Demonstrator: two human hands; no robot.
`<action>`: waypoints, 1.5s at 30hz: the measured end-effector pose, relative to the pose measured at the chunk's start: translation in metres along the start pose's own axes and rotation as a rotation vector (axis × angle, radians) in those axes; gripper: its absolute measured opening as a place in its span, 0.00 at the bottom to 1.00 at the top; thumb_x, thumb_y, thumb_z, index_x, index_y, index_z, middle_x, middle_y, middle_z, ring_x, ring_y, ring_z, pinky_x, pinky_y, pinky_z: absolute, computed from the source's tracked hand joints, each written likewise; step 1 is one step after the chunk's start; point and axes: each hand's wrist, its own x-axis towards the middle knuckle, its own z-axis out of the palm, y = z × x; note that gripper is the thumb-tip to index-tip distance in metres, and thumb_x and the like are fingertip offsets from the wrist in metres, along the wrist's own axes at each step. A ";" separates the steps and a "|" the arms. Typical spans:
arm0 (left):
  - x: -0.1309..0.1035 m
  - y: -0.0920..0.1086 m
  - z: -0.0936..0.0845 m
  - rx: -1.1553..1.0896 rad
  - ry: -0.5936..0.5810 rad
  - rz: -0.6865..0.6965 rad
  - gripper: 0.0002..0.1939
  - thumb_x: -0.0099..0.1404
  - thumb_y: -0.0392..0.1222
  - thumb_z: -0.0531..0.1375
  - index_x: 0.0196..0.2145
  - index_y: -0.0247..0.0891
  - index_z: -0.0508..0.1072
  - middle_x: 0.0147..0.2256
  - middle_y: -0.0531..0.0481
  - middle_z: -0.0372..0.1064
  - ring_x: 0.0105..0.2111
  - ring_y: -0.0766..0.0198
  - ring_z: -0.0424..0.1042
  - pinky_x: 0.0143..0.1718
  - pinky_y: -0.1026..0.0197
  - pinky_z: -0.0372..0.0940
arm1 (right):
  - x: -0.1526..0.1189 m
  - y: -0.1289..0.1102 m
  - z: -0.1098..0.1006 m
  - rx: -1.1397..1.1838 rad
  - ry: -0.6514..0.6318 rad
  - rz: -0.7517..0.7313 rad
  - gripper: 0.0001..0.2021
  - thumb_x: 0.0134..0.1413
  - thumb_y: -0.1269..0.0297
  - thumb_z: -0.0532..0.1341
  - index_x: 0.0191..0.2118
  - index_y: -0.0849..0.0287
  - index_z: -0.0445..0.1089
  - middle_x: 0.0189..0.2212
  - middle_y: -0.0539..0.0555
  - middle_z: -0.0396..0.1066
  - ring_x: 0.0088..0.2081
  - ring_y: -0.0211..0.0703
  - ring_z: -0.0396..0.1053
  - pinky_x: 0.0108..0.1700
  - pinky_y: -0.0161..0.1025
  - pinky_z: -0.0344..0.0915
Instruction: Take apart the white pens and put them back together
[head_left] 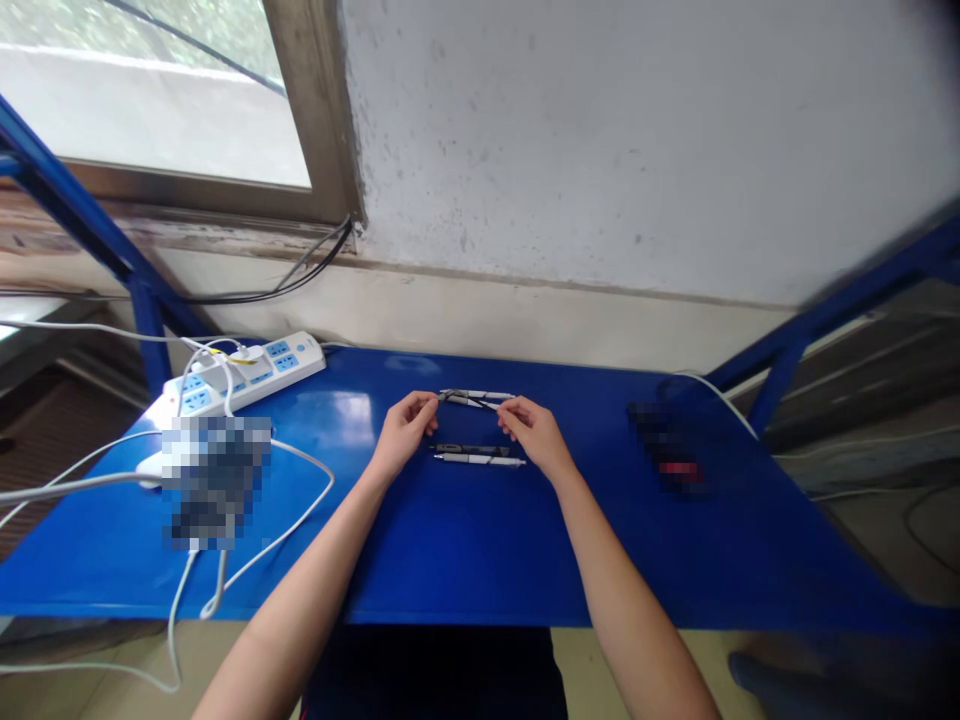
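Near the middle of the glossy blue tabletop, both bare hands meet over a slim black-and-white pen, held crosswise between them and slightly tilted. The left hand pinches its dark left end between thumb and forefinger, the other fingers curled in; the right hand pinches the thin dark right end the same way, its remaining fingers bent beneath. Just behind it, toward the wall, lies a white pen with dark markings, partly overlapped in view, so I cannot tell whether the two touch

Closer to the body, two more pens lie side by side, roughly parallel: a black pen with a glossy barrel and, just beside it on the near side, a white pen with a grey-black pattern

Off to the left, a white power strip with blue sockets sits at an angle with white plugs in it, and white cables loop around a pixelated dark object. Well apart on the right rests another dark object with a red patch, too blurred to name
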 end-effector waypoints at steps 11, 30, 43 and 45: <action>-0.001 0.000 -0.003 0.121 0.003 0.015 0.20 0.65 0.55 0.54 0.27 0.36 0.71 0.17 0.56 0.59 0.19 0.70 0.57 0.24 0.65 0.52 | 0.000 -0.001 -0.006 0.176 0.049 0.034 0.09 0.48 0.58 0.66 0.30 0.58 0.72 0.23 0.48 0.67 0.24 0.36 0.62 0.30 0.36 0.60; -0.003 0.003 0.002 0.046 -0.095 0.000 0.18 0.62 0.54 0.59 0.25 0.36 0.70 0.21 0.53 0.67 0.22 0.69 0.65 0.26 0.66 0.60 | -0.005 -0.004 0.006 -0.199 0.075 -0.089 0.24 0.59 0.48 0.54 0.19 0.57 0.68 0.16 0.51 0.65 0.22 0.40 0.65 0.28 0.38 0.61; 0.002 -0.002 0.000 -0.193 -0.014 -0.071 0.15 0.56 0.47 0.64 0.38 0.36 0.71 0.29 0.50 0.70 0.26 0.68 0.68 0.28 0.65 0.64 | 0.003 0.022 -0.025 -0.678 0.517 -0.082 0.07 0.50 0.59 0.59 0.32 0.57 0.68 0.30 0.56 0.67 0.32 0.48 0.64 0.39 0.45 0.62; 0.002 -0.002 -0.001 -0.216 0.006 -0.081 0.15 0.56 0.47 0.64 0.38 0.36 0.71 0.29 0.51 0.70 0.25 0.69 0.68 0.27 0.65 0.63 | 0.003 0.031 -0.030 -0.781 0.530 -0.024 0.07 0.47 0.60 0.61 0.31 0.57 0.66 0.30 0.56 0.66 0.35 0.50 0.63 0.41 0.47 0.61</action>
